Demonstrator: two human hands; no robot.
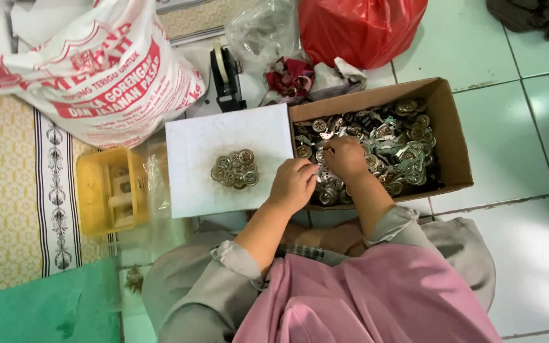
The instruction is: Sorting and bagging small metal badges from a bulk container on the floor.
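A brown cardboard box on the tiled floor holds several small round and flat metal parts. My right hand reaches into the box's left side, fingers curled among the parts. My left hand hovers at the box's left edge, fingers closed; whether it holds a part is hidden. Left of the box lies a white board with a small pile of round metal discs on it.
A yellow plastic tray sits left of the board. A large white printed sack, a black tape dispenser, a clear bag and a red plastic bag stand behind. A patterned mat lies at left.
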